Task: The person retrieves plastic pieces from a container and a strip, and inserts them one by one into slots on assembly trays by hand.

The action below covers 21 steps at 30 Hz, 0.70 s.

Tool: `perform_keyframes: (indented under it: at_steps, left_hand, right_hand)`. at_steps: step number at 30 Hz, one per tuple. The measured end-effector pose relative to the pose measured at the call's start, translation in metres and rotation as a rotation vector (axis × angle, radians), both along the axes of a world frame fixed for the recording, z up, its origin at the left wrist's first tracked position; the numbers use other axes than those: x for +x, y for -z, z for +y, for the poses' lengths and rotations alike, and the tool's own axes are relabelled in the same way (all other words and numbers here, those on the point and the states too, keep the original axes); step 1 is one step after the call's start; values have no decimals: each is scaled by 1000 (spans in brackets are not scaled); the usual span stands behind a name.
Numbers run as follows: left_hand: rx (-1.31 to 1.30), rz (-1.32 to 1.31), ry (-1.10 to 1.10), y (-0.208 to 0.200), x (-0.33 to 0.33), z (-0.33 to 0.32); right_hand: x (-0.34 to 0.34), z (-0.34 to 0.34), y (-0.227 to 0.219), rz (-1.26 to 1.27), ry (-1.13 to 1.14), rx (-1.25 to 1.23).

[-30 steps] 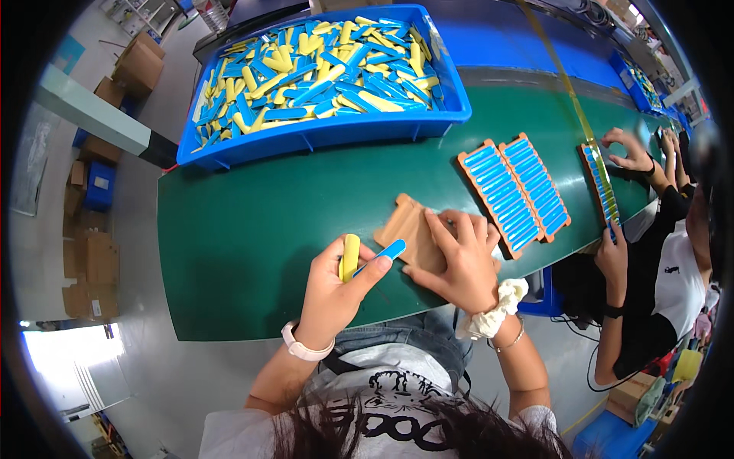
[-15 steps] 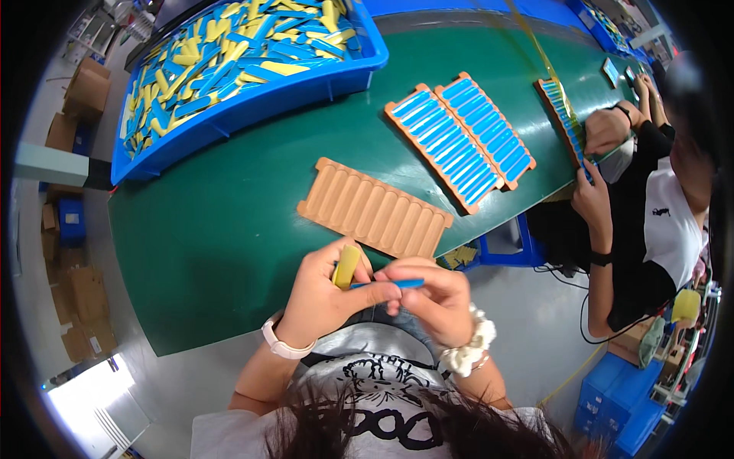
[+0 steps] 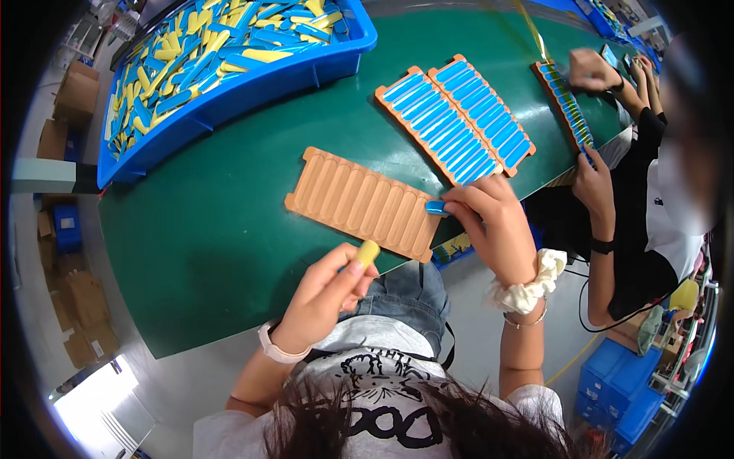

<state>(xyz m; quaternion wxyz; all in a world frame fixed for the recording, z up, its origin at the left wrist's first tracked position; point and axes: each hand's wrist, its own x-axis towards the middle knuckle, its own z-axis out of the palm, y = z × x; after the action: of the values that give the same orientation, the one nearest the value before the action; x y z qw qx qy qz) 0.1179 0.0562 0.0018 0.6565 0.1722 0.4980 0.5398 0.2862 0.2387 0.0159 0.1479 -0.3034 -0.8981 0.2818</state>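
My left hand is closed around a yellow oblong piece, whose rounded end sticks up past the thumb. My right hand pinches a small blue oblong piece between thumb and fingertips. That blue piece is over the right end of a tan grooved tray, which lies slanted on the green table; whether it touches the tray I cannot tell. Row upon row of rounded grooves shows in this tray. Just beyond my right hand lie two similar trays side by side, a nearer one and a farther one, filled with blue pieces.
A large blue bin heaped with loose blue and yellow pieces stands at the far left of the green table. On the right, a co-worker's hands are at another filled tray with yellowish tape above it.
My hands, close together before, have moved apart. The right hand has carried the blue piece forward and right to the tray's end; the left keeps the yellow piece.
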Motion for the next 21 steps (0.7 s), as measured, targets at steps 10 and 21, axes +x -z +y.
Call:
perform_keyframes:
  at_steps: [10, 21]
  left_hand:
    - [114, 42, 186, -3, -7, 0]
    - [15, -225, 65, -3, -6, 6]
  right_hand:
    - [-11, 14, -4, -128, -256, 412]
    - [-39, 27, -15, -280, -509, 628]
